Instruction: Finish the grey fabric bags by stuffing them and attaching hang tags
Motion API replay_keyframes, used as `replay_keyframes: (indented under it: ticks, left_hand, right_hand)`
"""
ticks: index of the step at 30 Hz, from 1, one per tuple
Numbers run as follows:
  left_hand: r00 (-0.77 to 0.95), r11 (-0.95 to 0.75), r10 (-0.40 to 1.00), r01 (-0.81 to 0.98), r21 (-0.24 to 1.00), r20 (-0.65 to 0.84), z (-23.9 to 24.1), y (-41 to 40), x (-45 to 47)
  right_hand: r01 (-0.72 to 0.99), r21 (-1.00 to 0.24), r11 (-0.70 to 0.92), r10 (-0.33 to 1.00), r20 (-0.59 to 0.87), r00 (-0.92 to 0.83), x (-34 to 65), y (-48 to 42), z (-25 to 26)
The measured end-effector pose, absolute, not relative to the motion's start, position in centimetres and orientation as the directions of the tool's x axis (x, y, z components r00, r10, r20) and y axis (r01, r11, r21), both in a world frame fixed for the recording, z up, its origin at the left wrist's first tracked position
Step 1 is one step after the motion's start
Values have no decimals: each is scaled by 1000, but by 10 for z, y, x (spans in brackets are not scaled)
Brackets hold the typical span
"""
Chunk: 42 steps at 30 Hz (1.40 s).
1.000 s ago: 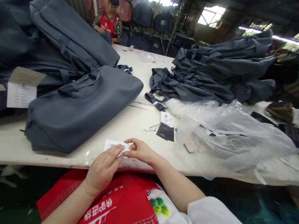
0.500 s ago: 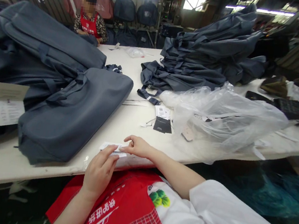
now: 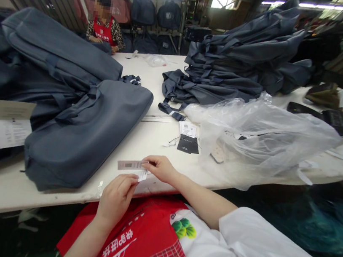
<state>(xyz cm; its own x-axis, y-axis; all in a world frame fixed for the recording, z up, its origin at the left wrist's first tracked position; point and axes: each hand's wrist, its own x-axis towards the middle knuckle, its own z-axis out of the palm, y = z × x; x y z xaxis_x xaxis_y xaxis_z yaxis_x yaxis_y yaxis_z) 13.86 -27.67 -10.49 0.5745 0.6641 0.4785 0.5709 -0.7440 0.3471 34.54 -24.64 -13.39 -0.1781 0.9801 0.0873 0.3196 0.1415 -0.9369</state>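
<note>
At the table's near edge, my right hand (image 3: 162,169) pinches the right end of a narrow printed paper label (image 3: 128,164), which points left, raised near the tabletop. My left hand (image 3: 120,191) is closed, its fingertips at the edge of a small white tag (image 3: 142,176) just below the label. The tag's upper part lies against my right fingertips. A dark blue-grey bag (image 3: 87,138) rests just beyond my left hand. Past my right hand lie a black hang tag (image 3: 188,143) and a white printed tag (image 3: 187,128) with a thin string.
More blue-grey bags (image 3: 65,45) pile up at left, one with a folded paper card (image 3: 14,125). A tall stack of bags (image 3: 231,69) stands at the back right. Clear plastic bags (image 3: 269,133) spread over the right side. Across the white table (image 3: 163,144) sits a person in a red apron (image 3: 104,34).
The label has swung up and out to the left, showing its printed face. My right fingers have closed on it, and my left fingers have drawn in from lying over the papers to the small tag.
</note>
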Motion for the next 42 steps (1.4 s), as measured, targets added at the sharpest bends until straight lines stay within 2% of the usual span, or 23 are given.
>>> replay_keyframes:
  ticks: [3,5,8,12,14,18,20,23,26,30,33,34,36,39,42]
  left_hand:
    - [494,-694,691,658,293,527,-102,-272,138]
    - [496,-677,713,673,300,496,-103,-267,136]
    - [538,-623,781,641,448,317,-110,-260,132]
    - [439,-410,890,657,633,122,-118,-257,128]
    - [382,-335,920,647,685,89,-119,-257,127]
    - [330,-240,943,622,745,28,-121,-257,126]
    - [344,-262,939,662,702,26,-120,-255,125]
    - [426,-410,900,756,510,91,-118,-254,127]
    - [531,-543,836,762,354,139,-114,-256,135]
    - [542,-588,808,760,276,229,-110,-265,151]
    - [500,-555,827,800,229,258,-103,-271,163]
    - [459,-511,854,829,226,245,-101,-270,166]
    - [339,-384,919,883,269,201,-96,-266,167]
    - [186,-201,979,867,456,80,-94,-253,157]
    - [287,-170,955,733,659,-73,-96,-242,140]
  right_hand:
    - [499,-794,347,899,130,-419,349,-251,-127]
    - [533,-754,384,864,89,-496,350,-253,-125]
    - [496,-804,329,879,70,-471,351,-257,-122]
    - [395,-888,234,901,46,-432,353,-260,-116]
    - [440,-870,221,911,24,-411,354,-261,-114]
    - [620,-741,257,929,12,-370,353,-262,-116]
    - [645,-706,293,917,16,-399,351,-262,-119]
    - [652,-673,348,884,3,-468,347,-263,-119]
    - [668,-642,376,862,-22,-506,343,-264,-115]
    - [703,-596,387,857,-49,-514,337,-266,-107]
    - [723,-575,382,862,-59,-503,331,-267,-102]
    - [709,-603,366,867,-56,-495,329,-267,-102]
    - [609,-735,297,881,-36,-473,327,-267,-102]
    - [300,-952,58,924,-62,-377,330,-266,-105]
    - [44,-984,-174,936,-179,-303,340,-262,-106]
